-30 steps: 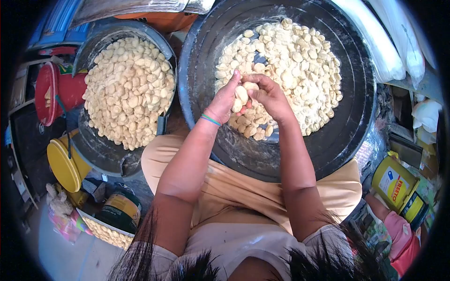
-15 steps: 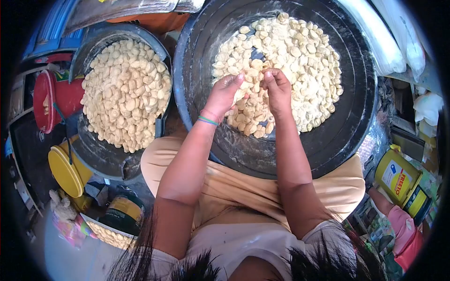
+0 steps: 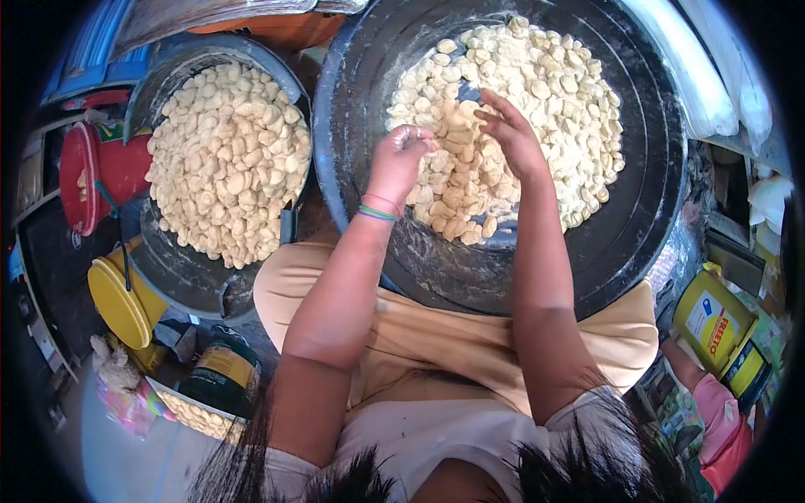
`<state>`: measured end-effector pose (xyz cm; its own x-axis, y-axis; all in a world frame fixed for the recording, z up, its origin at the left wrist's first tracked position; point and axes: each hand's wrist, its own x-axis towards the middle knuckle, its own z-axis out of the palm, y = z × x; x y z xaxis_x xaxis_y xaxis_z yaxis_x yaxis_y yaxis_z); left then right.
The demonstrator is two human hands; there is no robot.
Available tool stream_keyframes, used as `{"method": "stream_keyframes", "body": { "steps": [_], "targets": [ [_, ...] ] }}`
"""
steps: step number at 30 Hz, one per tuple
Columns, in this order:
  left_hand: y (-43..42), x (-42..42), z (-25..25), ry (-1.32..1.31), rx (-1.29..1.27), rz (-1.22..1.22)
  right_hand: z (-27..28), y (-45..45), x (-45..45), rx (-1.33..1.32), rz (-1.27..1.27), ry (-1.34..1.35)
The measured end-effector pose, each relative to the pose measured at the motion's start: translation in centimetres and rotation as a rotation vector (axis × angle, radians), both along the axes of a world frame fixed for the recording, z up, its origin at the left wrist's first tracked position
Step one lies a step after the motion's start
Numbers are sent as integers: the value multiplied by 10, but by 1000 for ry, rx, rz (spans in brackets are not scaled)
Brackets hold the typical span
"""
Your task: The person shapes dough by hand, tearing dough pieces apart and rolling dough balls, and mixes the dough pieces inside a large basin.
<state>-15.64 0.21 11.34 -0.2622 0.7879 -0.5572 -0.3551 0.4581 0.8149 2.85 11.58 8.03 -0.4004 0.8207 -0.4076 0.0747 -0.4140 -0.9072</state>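
Observation:
A large round black tub (image 3: 453, 281) stands before my crossed legs. Pale, flour-dusted, flattened dough-like pieces (image 3: 553, 92) are spread over its bottom. Above their left part, my left hand (image 3: 397, 163) is closed, fingers curled in against the thumb. White powder coats its fingertips, and whatever it may hold is hidden. My right hand (image 3: 513, 138) hovers over the middle of the pieces, its fingers apart and nothing in them. To the left, a second dark tub (image 3: 189, 289) carries a high heap of similar pieces (image 3: 231, 159).
A red bucket (image 3: 80, 180) and a yellow lid (image 3: 119, 303) lie left of the smaller tub. Clear plastic bags (image 3: 704, 75) hang over the upper right. A yellow-green container (image 3: 713, 323) stands at the lower right, near another person's pink sleeve (image 3: 719, 411).
My hands were close together with fingertips pinched; now they are farther apart. The right hand has shifted right and spread its fingers. The left stays curled. The view has shifted slightly.

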Motion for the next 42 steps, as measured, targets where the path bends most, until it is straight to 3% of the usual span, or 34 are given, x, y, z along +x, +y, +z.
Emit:
{"method": "stream_keyframes", "body": {
  "steps": [5,9,12,13,15,18,21,24,27,31,32,35,36,37,40,41,42],
  "targets": [
    [1,-3,17,-340,76,21,-16,23,-24,18,162,-341],
    [2,4,18,-337,155,96,38,-16,-50,-120,631,134],
    [2,9,30,-301,138,93,10,-16,-43,-10,360,-83],
    [0,7,24,-287,133,47,6,-13,-40,125,255,2],
    [-1,3,15,-204,67,-17,5,-2,-33,-2,191,104],
    [1,2,10,-41,-33,-55,-9,23,-30,-98,167,1],
    [3,1,8,41,7,-79,-86,46,-13,435,334,-655],
    [1,2,-5,88,-2,-99,-127,9,-7,990,632,-1219],
    [2,0,-4,101,-4,-40,-80,6,-19,559,954,-989],
    [3,10,-12,110,-4,-135,-35,-7,-16,401,1221,-994],
    [7,12,-20,127,7,-180,-24,-17,-11,524,1220,-1026],
    [54,49,-49,244,3,-369,-23,-62,15,803,1120,-1110],
    [70,64,-73,329,102,-442,-26,-71,28,835,1033,-1025],
    [88,77,-78,535,-24,-585,-29,-76,43,863,955,-939],
    [94,115,-143,467,-188,-658,-34,-88,82,765,396,-679],
    [92,126,-156,380,-250,-651,-42,-88,93,418,168,-629],
    [93,126,-135,353,-410,-742,-51,-90,104,68,-61,-561]
  ]
}}
